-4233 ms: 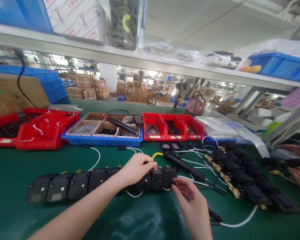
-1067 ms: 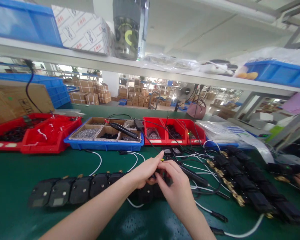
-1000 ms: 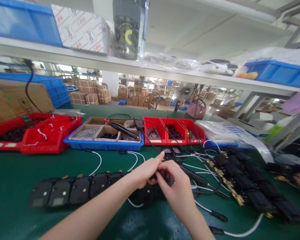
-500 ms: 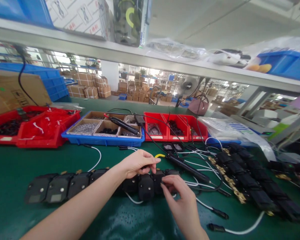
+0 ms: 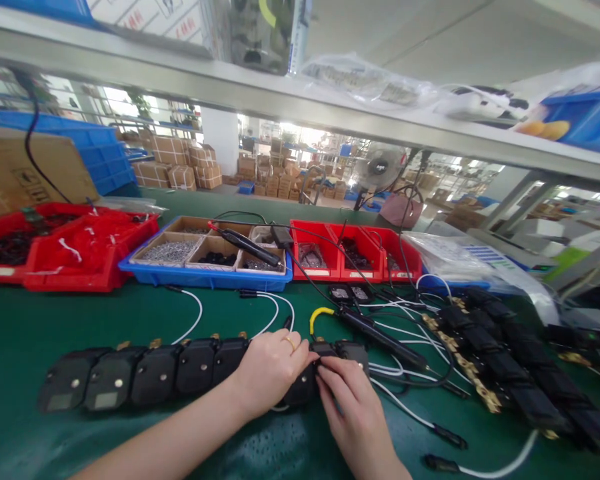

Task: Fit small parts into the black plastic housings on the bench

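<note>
Both hands together at row's right end: left hand point(image 5: 270, 365) clamped on black module point(image 5: 300, 390), right hand point(image 5: 347, 400) pinching beside. Seating step; next needs firm press.

You sit at a green-matted workbench point(image 5: 40, 333). A grey metal shelf rail point(image 5: 230, 90) crosses overhead, carrying a blue plastic bin point(image 5: 583, 117) and clear plastic bags point(image 5: 365, 77). Beyond the bench, brown cardboard cartons point(image 5: 175, 167) are stacked on a bright warehouse floor. A round grey fan point(image 5: 380, 168) stands behind the bench. Pale ceiling above.
</note>
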`<act>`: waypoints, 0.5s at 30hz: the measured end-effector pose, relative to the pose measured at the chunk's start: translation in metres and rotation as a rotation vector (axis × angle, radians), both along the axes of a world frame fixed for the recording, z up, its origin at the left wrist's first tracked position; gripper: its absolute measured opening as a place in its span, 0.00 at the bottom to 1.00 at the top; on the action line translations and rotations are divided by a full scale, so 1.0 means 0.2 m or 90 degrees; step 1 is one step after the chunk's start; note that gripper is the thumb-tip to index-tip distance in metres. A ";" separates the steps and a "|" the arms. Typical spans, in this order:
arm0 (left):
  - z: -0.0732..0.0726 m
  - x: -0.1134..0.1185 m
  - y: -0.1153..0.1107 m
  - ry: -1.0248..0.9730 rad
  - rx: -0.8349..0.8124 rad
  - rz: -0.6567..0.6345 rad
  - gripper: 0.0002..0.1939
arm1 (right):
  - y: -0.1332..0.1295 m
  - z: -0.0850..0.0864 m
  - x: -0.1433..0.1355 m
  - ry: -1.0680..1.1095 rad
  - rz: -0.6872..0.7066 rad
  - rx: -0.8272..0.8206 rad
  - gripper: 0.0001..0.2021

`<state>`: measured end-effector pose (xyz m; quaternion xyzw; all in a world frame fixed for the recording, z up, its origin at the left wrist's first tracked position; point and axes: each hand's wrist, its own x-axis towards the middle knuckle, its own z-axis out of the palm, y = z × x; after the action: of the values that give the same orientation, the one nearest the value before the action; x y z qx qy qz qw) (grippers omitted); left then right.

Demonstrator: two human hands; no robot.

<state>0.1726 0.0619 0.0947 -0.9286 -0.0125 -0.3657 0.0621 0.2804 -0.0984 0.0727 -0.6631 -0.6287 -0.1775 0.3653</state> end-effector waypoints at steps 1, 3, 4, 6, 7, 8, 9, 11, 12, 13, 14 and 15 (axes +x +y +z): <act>0.00 0.00 -0.01 -0.004 0.001 0.014 0.16 | 0.00 0.00 0.00 -0.005 0.006 -0.012 0.13; 0.00 -0.01 -0.01 -0.012 0.006 0.007 0.17 | 0.00 0.01 0.01 -0.001 0.001 -0.012 0.13; 0.01 -0.01 0.00 -0.017 0.011 -0.006 0.17 | 0.00 0.01 0.01 0.014 -0.011 -0.003 0.13; 0.02 -0.01 0.02 -0.022 0.017 -0.029 0.17 | 0.01 0.02 0.01 0.061 -0.035 0.011 0.12; 0.02 -0.01 0.03 -0.022 0.016 -0.036 0.17 | 0.02 0.03 0.01 0.086 -0.040 0.014 0.11; 0.02 -0.01 0.04 -0.017 0.009 -0.039 0.18 | 0.02 0.03 0.00 0.106 -0.037 0.010 0.11; 0.03 -0.01 0.05 -0.010 0.002 -0.041 0.18 | 0.03 0.04 -0.02 0.117 -0.031 0.004 0.10; 0.03 -0.01 0.07 0.004 -0.013 -0.041 0.19 | 0.02 0.03 -0.04 0.118 -0.029 -0.003 0.08; 0.03 -0.01 0.08 0.015 -0.020 -0.038 0.19 | 0.02 0.02 -0.06 0.115 -0.037 -0.010 0.07; 0.04 0.00 0.09 0.031 -0.026 -0.033 0.19 | 0.01 0.01 -0.07 0.111 -0.049 -0.021 0.07; 0.05 0.01 0.10 0.057 -0.034 -0.025 0.19 | 0.00 -0.01 -0.09 0.109 -0.059 -0.035 0.07; 0.06 0.01 0.11 0.097 -0.045 -0.014 0.18 | -0.01 -0.04 -0.10 0.110 -0.063 -0.053 0.08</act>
<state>0.1753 0.0829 0.1063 -0.9554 -0.0105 -0.2939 0.0263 0.2608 -0.0995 0.0654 -0.7210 -0.5679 -0.1112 0.3812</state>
